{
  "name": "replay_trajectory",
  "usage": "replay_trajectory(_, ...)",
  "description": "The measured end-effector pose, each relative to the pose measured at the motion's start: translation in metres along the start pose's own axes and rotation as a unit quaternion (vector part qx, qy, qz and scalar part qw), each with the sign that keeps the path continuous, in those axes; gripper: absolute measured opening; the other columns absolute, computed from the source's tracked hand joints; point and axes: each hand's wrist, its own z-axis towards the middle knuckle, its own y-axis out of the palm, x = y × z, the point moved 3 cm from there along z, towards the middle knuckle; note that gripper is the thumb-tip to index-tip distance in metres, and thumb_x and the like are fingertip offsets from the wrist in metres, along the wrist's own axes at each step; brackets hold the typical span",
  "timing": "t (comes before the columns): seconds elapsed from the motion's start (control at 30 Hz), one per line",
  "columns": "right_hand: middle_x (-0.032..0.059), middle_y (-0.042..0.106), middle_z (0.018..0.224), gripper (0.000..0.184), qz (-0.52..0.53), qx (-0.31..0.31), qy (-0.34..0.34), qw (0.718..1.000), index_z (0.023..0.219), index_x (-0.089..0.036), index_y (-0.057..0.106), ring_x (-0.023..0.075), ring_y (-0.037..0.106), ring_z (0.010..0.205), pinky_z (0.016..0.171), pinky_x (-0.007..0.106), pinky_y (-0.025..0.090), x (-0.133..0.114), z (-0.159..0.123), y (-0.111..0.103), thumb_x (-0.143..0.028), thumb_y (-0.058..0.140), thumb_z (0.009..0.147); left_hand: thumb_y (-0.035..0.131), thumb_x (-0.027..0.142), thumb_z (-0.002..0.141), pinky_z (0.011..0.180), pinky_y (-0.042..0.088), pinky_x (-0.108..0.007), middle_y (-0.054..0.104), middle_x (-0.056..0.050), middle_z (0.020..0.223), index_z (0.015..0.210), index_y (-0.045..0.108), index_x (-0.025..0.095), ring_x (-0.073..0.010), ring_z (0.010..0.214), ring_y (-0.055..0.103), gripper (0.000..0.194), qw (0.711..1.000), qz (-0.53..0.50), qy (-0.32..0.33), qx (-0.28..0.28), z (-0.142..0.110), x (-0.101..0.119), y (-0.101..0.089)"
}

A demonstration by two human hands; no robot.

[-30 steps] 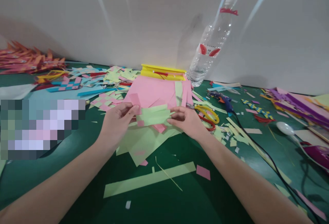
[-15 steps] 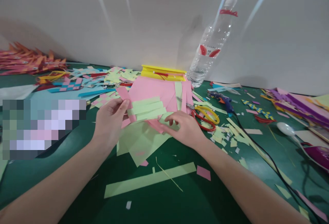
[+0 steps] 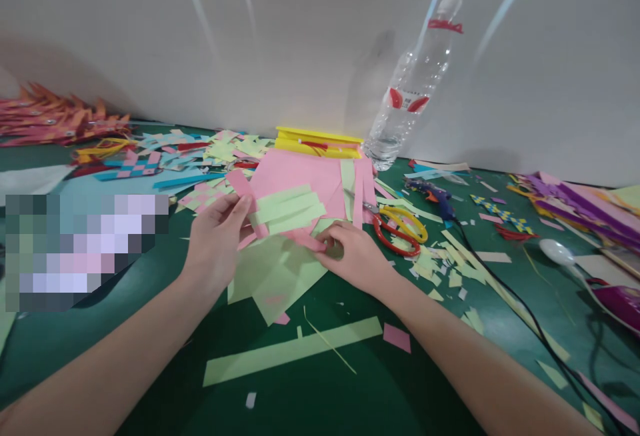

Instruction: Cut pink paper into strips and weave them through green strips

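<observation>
Pale green paper strips point(image 3: 293, 211) lie side by side with pink paper strips at their left and lower edges. At the left end, my left hand point(image 3: 220, 226) pinches a pink paper strip point(image 3: 239, 183) between thumb and fingers. My right hand point(image 3: 353, 249) is closed on the end of another pink strip point(image 3: 309, 243) at the lower right of the green ones. Pink paper sheets point(image 3: 300, 173) lie behind the strips, and pale green sheets point(image 3: 280, 276) are spread below them.
Scissors point(image 3: 400, 229) with red and yellow handles lie right of the pink sheets. A clear bottle point(image 3: 410, 89) leans against the white wall point(image 3: 200, 36). A blue glue gun point(image 3: 435, 196) trails a black cord point(image 3: 505, 286). Paper scraps point(image 3: 440, 266) litter the green table point(image 3: 165, 349).
My right hand has closed its fingers on the pink strip's end, which now bends upward. The green strips have tilted slightly; my left hand keeps its pinch.
</observation>
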Motion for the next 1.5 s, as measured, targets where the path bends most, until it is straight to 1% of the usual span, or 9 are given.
replay_trajectory(0.23, -0.0007, 0.061, 0.066, 0.004, 0.042, 0.021, 0.060, 0.997, 0.073, -0.018, 0.062, 0.0116, 0.054, 0.058, 0.055, 0.024, 0.041, 0.010, 0.002, -0.001, -0.014, 0.064, 0.073, 0.068, 0.022, 0.079, 0.057, 0.048, -0.016, 0.061, 0.003, 0.069, 0.072, 0.065, 0.017, -0.0061, 0.059, 0.056, 0.010, 0.996, -0.076, -0.027, 0.026, 0.002, -0.002, -0.002)
replay_trajectory(0.47, -0.0006, 0.063, 0.062, 0.004, 0.049, 0.124, 0.103, 0.986, 0.075, -0.020, 0.061, 0.0150, 0.058, 0.056, 0.057, 0.028, 0.044, 0.025, 0.003, -0.012, -0.023, 0.058, 0.078, 0.066, 0.015, 0.083, 0.058, 0.049, -0.016, 0.060, 0.005, 0.066, 0.075, 0.066, 0.019, -0.0046, 0.055, 0.052, 0.009, 0.988, -0.145, -0.026, 0.044, 0.000, 0.006, -0.001)
replay_trajectory(0.6, -0.0014, 0.064, 0.058, 0.011, 0.147, 0.174, 0.141, 0.963, 0.081, -0.020, 0.053, 0.0142, 0.059, 0.049, 0.055, 0.028, 0.046, 0.034, 0.004, -0.016, -0.031, 0.055, 0.083, 0.066, 0.011, 0.081, 0.056, 0.049, -0.017, 0.060, 0.007, 0.064, 0.073, 0.064, 0.020, -0.0045, 0.052, 0.050, 0.012, 0.980, -0.190, -0.022, 0.060, 0.000, 0.009, 0.000)
replay_trajectory(0.73, 0.0046, 0.073, 0.076, 0.023, 0.313, 0.195, 0.146, 0.918, 0.091, -0.021, 0.045, 0.0154, 0.067, 0.056, 0.055, 0.028, 0.052, 0.037, 0.005, -0.013, -0.043, 0.052, 0.087, 0.064, 0.010, 0.083, 0.058, 0.051, -0.019, 0.063, 0.007, 0.066, 0.071, 0.062, 0.021, -0.0062, 0.058, 0.057, 0.016, 0.977, -0.203, -0.031, 0.063, -0.003, 0.011, 0.002)
replay_trajectory(0.83, 0.0090, 0.074, 0.093, 0.026, 0.385, 0.192, 0.134, 0.893, 0.094, -0.021, 0.044, 0.0161, 0.071, 0.069, 0.069, 0.032, 0.057, 0.034, 0.006, -0.009, -0.044, 0.054, 0.087, 0.061, 0.010, 0.085, 0.062, 0.054, -0.022, 0.065, 0.006, 0.069, 0.070, 0.062, 0.020, -0.0080, 0.064, 0.062, 0.018, 0.974, -0.214, -0.040, 0.053, -0.005, 0.013, 0.004)
replay_trajectory(1.03, 0.0170, 0.062, 0.124, 0.035, 0.425, 0.077, 0.111, 0.895, 0.105, -0.022, 0.039, 0.0209, 0.070, 0.093, 0.072, 0.035, 0.060, 0.023, 0.006, 0.000, -0.045, 0.056, 0.084, 0.062, 0.010, 0.084, 0.064, 0.056, -0.023, 0.068, 0.005, 0.072, 0.074, 0.064, 0.019, -0.0084, 0.066, 0.064, 0.014, 0.971, -0.224, -0.060, 0.057, -0.007, 0.014, 0.006)
replay_trajectory(1.13, 0.0171, 0.050, 0.138, 0.036, 0.415, 0.035, 0.081, 0.906, 0.109, -0.024, 0.038, 0.0229, 0.061, 0.114, 0.088, 0.041, 0.055, 0.023, 0.005, 0.003, -0.040, 0.058, 0.083, 0.066, 0.014, 0.080, 0.058, 0.054, -0.021, 0.069, 0.004, 0.074, 0.076, 0.067, 0.019, -0.0096, 0.064, 0.063, 0.007, 0.977, -0.200, -0.078, 0.009, -0.007, 0.012, 0.008)
replay_trajectory(1.23, 0.0139, 0.042, 0.145, 0.037, 0.380, 0.060, 0.021, 0.923, 0.115, -0.026, 0.036, 0.0213, 0.048, 0.129, 0.105, 0.044, 0.042, 0.024, 0.006, 0.000, -0.034, 0.056, 0.086, 0.076, 0.019, 0.071, 0.049, 0.049, -0.019, 0.065, 0.003, 0.067, 0.076, 0.068, 0.020, -0.0095, 0.056, 0.059, 0.009, 0.981, -0.144, -0.112, -0.064, -0.008, 0.005, 0.010)
replay_trajectory(1.5, 0.0118, 0.055, 0.131, 0.019, 0.363, 0.217, 0.047, 0.905, 0.111, -0.024, 0.039, 0.0204, 0.061, 0.112, 0.100, 0.044, 0.046, 0.033, 0.006, -0.012, -0.029, 0.041, 0.092, 0.072, 0.037, 0.072, 0.045, 0.044, -0.018, 0.062, 0.001, 0.065, 0.068, 0.065, 0.019, -0.0108, 0.053, 0.057, 0.020, 0.952, 0.099, -0.139, -0.255, -0.022, -0.006, 0.021)
